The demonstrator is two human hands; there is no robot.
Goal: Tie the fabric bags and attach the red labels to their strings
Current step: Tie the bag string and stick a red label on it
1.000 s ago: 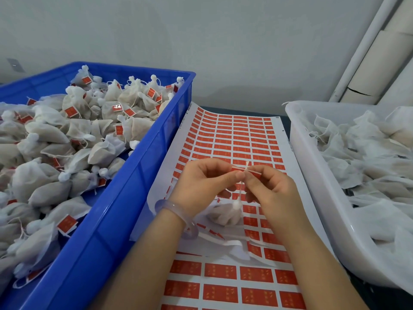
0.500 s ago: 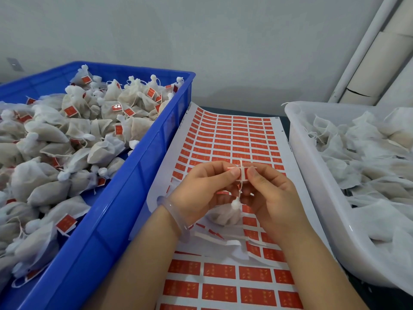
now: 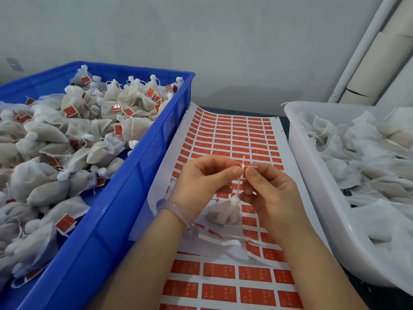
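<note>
A small tied white fabric bag (image 3: 223,212) hangs by its string (image 3: 239,186) just above the label sheet. My left hand (image 3: 201,182) and my right hand (image 3: 270,189) meet above it. Both pinch a red label (image 3: 248,168) folded around the string's top end, thumbs facing each other. The label is mostly hidden by my fingertips; a short end of string sticks up above it.
A sheet of red labels (image 3: 234,135) lies beneath my hands, with another sheet (image 3: 223,287) nearer me and peeled backing strips (image 3: 223,241) between. A blue crate (image 3: 125,198) of tied, labelled bags stands on the left. The white tub (image 3: 312,175) of loose bags stands on the right.
Both hands have risen slightly and drawn closer, lifting the bag by its string. The label has been folded tighter around the string.
</note>
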